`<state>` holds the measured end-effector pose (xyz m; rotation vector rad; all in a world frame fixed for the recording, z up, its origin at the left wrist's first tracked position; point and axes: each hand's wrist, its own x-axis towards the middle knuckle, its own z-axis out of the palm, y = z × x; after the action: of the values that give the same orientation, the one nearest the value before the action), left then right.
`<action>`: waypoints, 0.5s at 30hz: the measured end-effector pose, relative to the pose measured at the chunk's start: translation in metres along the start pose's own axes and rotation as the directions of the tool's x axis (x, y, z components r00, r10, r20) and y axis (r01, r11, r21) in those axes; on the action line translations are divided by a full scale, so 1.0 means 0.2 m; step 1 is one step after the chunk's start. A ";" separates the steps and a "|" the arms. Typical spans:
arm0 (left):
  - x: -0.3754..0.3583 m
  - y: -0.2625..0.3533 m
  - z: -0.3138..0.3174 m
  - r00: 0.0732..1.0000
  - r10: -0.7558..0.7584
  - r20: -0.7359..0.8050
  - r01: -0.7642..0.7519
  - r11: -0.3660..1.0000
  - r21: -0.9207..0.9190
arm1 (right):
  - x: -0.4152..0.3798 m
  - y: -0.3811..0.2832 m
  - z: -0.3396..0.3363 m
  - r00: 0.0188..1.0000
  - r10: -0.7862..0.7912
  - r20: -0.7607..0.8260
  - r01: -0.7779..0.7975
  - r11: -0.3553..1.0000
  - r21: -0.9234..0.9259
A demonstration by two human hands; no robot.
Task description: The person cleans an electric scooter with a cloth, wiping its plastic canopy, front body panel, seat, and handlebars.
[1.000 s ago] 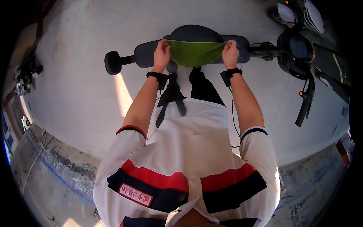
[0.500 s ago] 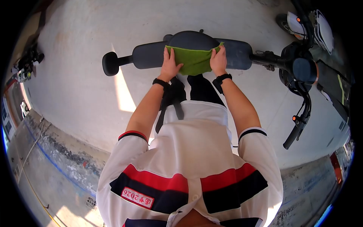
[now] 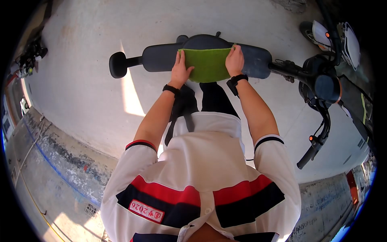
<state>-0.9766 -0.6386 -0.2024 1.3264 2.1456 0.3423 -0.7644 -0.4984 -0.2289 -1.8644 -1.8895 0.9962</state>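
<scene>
A green cloth (image 3: 209,64) is stretched between my two hands over the dark seat (image 3: 161,56) of an electric scooter. Its top edge runs nearly straight and its lower edge hangs toward my legs. My left hand (image 3: 181,71) grips the left side, fingers along the edge and thumb on the near face. At the upper right corner, my right hand (image 3: 235,61) is closed on the cloth with bent fingers. Black bands circle both wrists. A rounded black backrest (image 3: 205,41) rises behind the cloth, partly hidden by it.
The scooter's handlebar (image 3: 322,121) and round head unit (image 3: 327,88) stand to the right. A small padded black end piece (image 3: 117,65) sticks out at left. Another white scooter (image 3: 320,34) is at upper right, and parked vehicles (image 3: 30,64) at far left. Pale concrete floor surrounds everything.
The cloth is now spread flatter and tauter, with fewer folds. My right hand has turned and its fingers have curled more at the corner. The view has shifted slightly.
</scene>
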 end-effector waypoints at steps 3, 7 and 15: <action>0.02 -0.05 0.03 0.998 0.012 -0.057 -0.015 0.999 -0.043 | 0.08 -0.06 0.02 0.998 -0.013 0.064 0.018 0.998 -0.065; 0.04 -0.08 0.03 0.995 -0.098 0.001 0.098 0.986 -0.133 | 0.10 -0.04 0.08 0.978 -0.207 0.009 0.204 0.953 -0.223; 0.05 -0.09 0.03 0.985 -0.153 0.076 0.164 0.970 -0.181 | -0.08 0.02 0.10 0.972 -0.228 -0.048 0.191 0.898 -0.397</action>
<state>-0.9900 -0.6384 -0.2195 1.0404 2.0958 0.4207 -0.7737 -0.5192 -0.2415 -1.8106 -2.3015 0.4766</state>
